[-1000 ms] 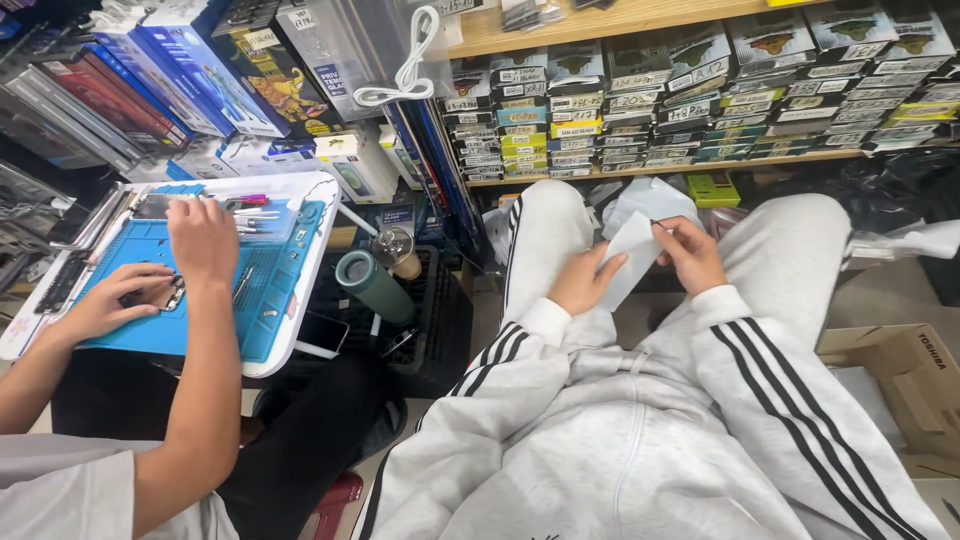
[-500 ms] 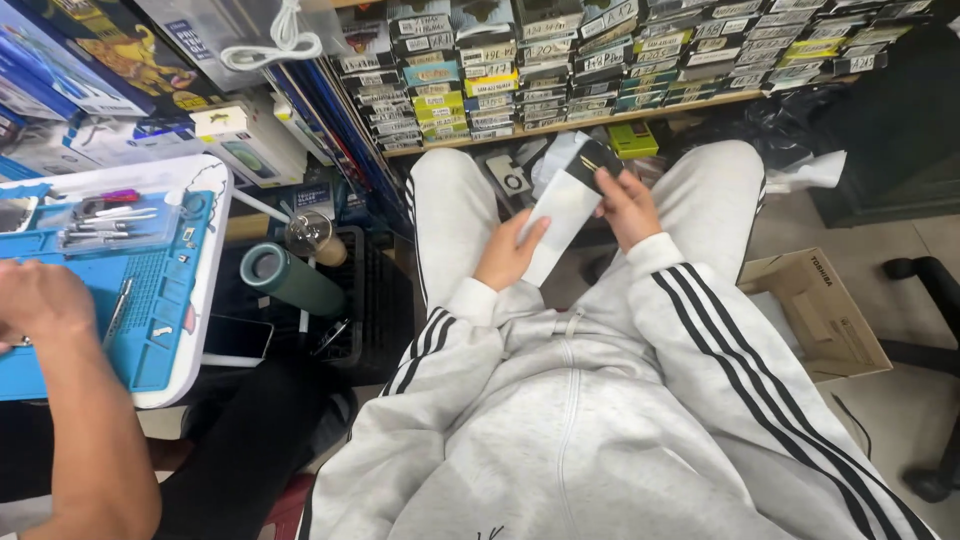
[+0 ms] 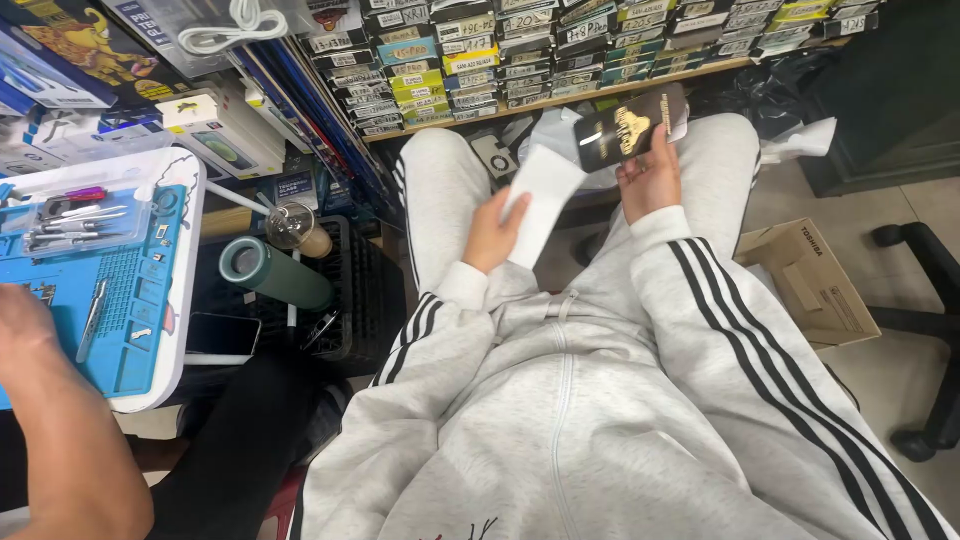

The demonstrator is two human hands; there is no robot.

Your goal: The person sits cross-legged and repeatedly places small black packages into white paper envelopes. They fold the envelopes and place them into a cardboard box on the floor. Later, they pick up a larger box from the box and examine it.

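My left hand holds a white paper sleeve above my lap, pinched at its lower end. A flat black card-like package with a gold picture is gripped in my right hand, clear of the sleeve and raised to the right of it. Both hands hover between my knees in grey trousers. The shelf of stacked small boxes lies just beyond them.
A co-worker's arm reaches over a blue work mat on a white tray with small tools at left. A green tube and a black crate sit between us. An open cardboard box and a chair base are at right.
The black package has come out of the white sleeve: my right hand lifted it up and right while my left kept the sleeve. The view has shifted to the right.
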